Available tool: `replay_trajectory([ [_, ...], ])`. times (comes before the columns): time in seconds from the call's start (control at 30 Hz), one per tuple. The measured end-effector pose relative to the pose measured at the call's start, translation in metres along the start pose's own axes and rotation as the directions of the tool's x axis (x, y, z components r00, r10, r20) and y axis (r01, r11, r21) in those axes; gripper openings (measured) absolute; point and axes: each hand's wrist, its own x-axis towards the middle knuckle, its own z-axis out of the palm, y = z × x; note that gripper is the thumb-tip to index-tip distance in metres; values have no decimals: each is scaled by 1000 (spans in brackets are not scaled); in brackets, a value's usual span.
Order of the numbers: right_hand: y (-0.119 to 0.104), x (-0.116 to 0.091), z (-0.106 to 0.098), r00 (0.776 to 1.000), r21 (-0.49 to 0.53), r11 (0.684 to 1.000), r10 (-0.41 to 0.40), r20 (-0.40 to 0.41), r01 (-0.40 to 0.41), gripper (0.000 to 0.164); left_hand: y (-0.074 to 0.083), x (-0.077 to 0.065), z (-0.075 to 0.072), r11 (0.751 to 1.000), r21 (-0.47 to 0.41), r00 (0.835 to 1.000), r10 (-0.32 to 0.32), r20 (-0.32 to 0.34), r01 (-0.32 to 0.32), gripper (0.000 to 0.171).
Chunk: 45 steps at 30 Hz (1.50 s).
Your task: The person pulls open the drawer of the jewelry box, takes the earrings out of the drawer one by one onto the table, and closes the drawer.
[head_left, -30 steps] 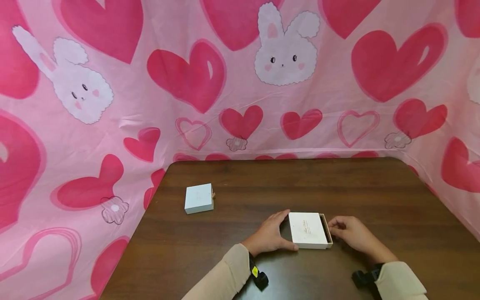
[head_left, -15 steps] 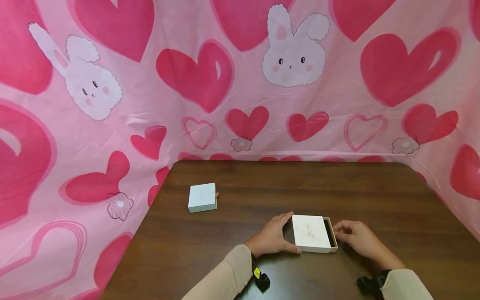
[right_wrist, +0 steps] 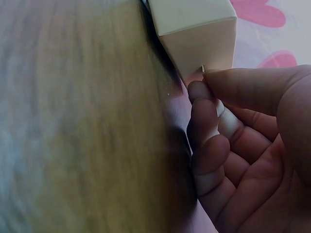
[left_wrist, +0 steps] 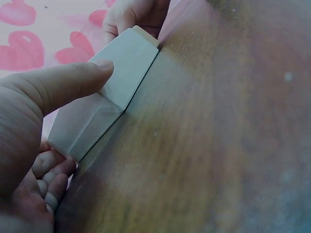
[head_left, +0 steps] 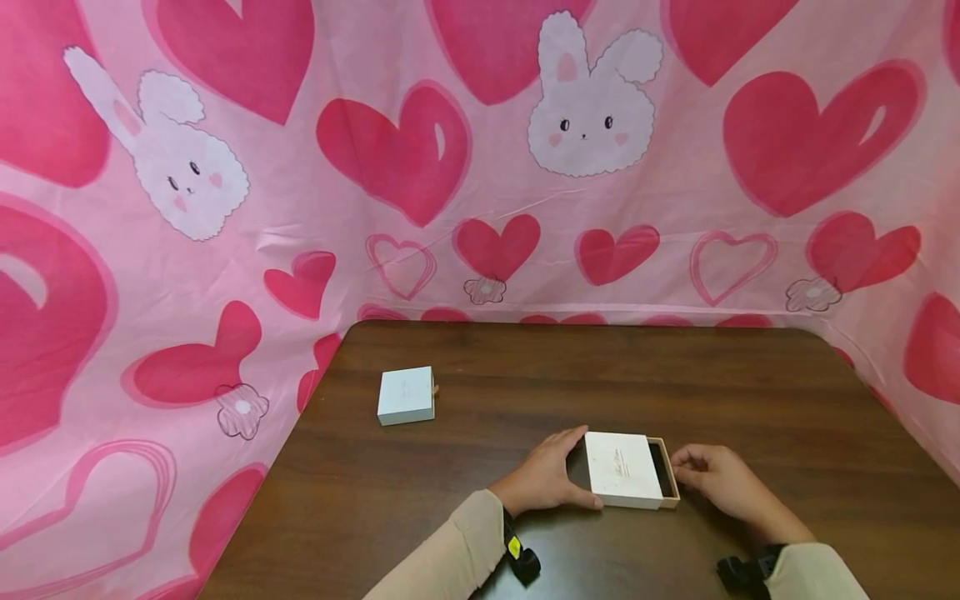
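A white slide-out gift box with small gold lettering lies flat on the brown table, partly pulled open. Its cream inner drawer sticks out on the right, showing a strip of dark interior. My left hand grips the outer sleeve from the left, thumb on the near side and fingers at the far side. At the drawer's right end, my right hand pinches a small pull tab between thumb and index finger. The other right fingers are curled. What lies deeper inside the drawer is hidden.
A second, closed white box with a small tab on its right side sits at the back left of the wooden table. A pink cloth with hearts and rabbits hangs behind and beside the table.
My right hand has drawn the drawer slightly further out to the right, so more dark interior shows. The left hand keeps its grip on the sleeve. The head view has shifted slightly.
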Motion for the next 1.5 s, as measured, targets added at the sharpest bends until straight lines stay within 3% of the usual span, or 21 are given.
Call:
replay_trajectory([
  [0.9, 10, -5, -7, 999, -7, 1000, -24, -31, 24, 4, 1, 1, 0, 1000, -22, 1000, -11, 4, 11, 108],
  [1.5, 12, -8, -16, 999, -19, 999, 26, -45, -27, 4, 2, 2, 0, 1000, -19, 1000, -21, 10, 21, 108],
])
